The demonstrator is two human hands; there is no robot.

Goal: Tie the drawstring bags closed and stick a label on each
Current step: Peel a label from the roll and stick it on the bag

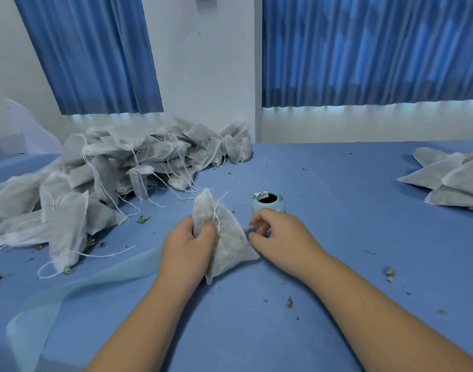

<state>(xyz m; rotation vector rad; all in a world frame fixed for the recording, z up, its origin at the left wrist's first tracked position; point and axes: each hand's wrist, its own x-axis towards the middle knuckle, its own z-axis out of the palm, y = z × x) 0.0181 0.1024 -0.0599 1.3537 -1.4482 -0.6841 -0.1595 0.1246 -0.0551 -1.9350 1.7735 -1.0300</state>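
- My left hand [188,244] grips the bag [224,234] at centre frame, fingers closed on its left edge and pinching the drawstring [216,210] against the cloth.
- Bag stands propped on the blue surface [337,237], neck up. Long axis runs from the gathered neck at top, leaning slightly left, down to a wide base spreading toward lower right.
- Neck looks cinched, so I judge the tie done or nearly done; the label step is in hand.
- My right hand [277,232] sits just right of the bag, fingers closed on a small label [250,229] touching the bag's right flank. Whether it is stuck down yet, I can't tell.
- Key relation: the bag face lies directly left of my right fingertips, in contact. The right hand is nearer the label site; the left only braces.
- Next move, as I judge it: press the label leftward onto the flank while the left hand backs the cloth, since soft fill will give way.
- Label roll [269,202] stands just behind my right hand, core opening up.
- Pile of bags [122,167] with loose strings at left and upper left; flat stack [450,178] at right edge, well apart.
- Backing strip [77,291] trails across lower left.
- Leaf crumbs [289,302] scattered on the surface.
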